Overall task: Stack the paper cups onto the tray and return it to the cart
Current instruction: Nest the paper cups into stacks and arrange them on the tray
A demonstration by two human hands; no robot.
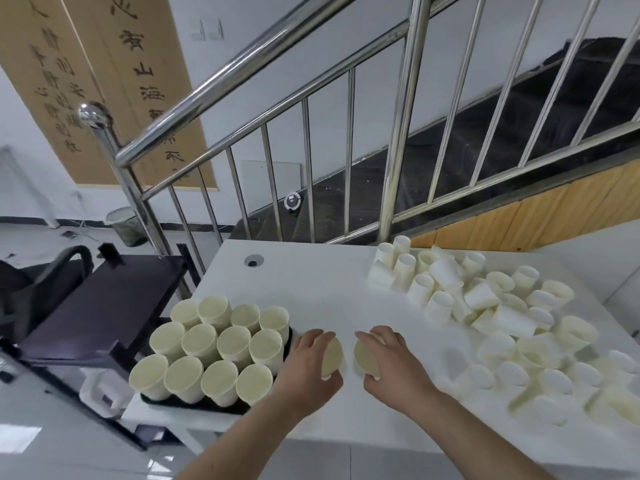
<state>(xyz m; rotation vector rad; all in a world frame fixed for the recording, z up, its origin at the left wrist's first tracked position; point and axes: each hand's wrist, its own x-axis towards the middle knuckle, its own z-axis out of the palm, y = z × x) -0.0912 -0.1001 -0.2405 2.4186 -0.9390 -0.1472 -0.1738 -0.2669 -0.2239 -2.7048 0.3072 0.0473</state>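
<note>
Head view looks down on a white table set against a steel stair railing. At the table's left near corner sits a black tray, filled with paper cups standing upright, mouths up, in three rows of four; the tray cups are packed rim to rim and appear hollow, with nothing visible inside them. Just right of the tray, the left hand curls its fingers and thumb round a single paper cup, the left cup, gripping it by the rim with its pale round face turned toward the camera. Beside it, a small gap apart, the right hand grips another, the right cup, in the same way, fingers over the far edge and thumb at the near edge. Whether those two faces are mouths or bottoms I cannot tell for sure. Across the right half of the table lies a loose heap of cups, some upright, some upside down, many tipped on their sides and leaning on each other; those at the near right edge are blurred. Left of the table stands a dark cart, its top shelf level with the tray's side. A round cable hole shows near the table's far left edge.
</note>
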